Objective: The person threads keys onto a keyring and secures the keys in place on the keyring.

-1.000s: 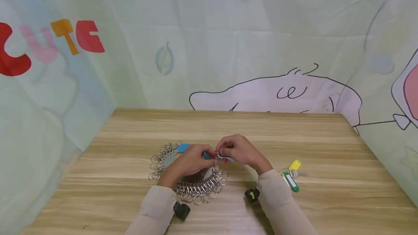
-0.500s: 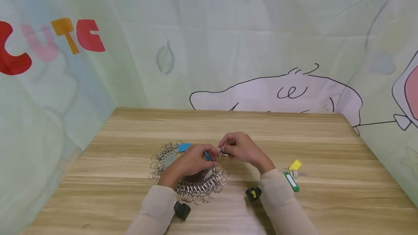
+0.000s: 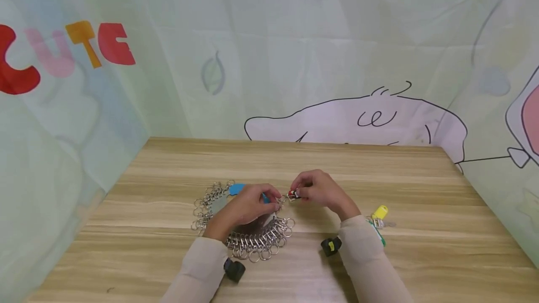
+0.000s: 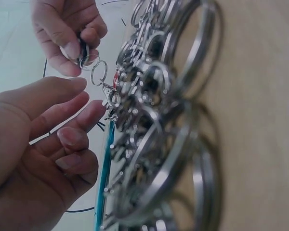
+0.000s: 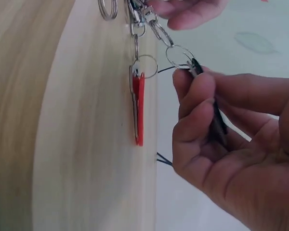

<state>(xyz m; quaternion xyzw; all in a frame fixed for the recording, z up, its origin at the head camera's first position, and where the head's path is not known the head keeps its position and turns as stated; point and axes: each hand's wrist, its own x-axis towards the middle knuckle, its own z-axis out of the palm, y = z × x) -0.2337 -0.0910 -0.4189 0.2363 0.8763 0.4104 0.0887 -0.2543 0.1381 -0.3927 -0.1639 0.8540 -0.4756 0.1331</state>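
Note:
A round plate [image 3: 219, 204] with a blue piece [image 3: 236, 189] is fringed with metal clasps and split rings [image 3: 257, 242]. My left hand [image 3: 252, 205] reaches over it; its thumb and fingers stand apart, the fingertips right by a clasp [image 4: 109, 94] at the rim. To its right, my right hand [image 3: 322, 191] pinches a black key tag [image 5: 216, 115] with a key alongside, mostly hidden by the fingers. The tag's thin ring [image 5: 179, 55] meets a split ring [image 4: 99, 72] that runs to the clasp. A red key tag [image 5: 141, 110] with a key hangs beside them.
Right of the right forearm, a yellow key tag [image 3: 381, 212], a green key tag [image 3: 378, 233] and keys [image 3: 381, 223] lie on the wooden table [image 3: 168, 162]. Black wrist devices [image 3: 234, 270] sit at both sleeves. A printed curtain [image 3: 269, 60] stands behind.
My right hand has moved right and slightly away from the left hand with the black key tag, opening a gap between them. My left hand has barely moved.

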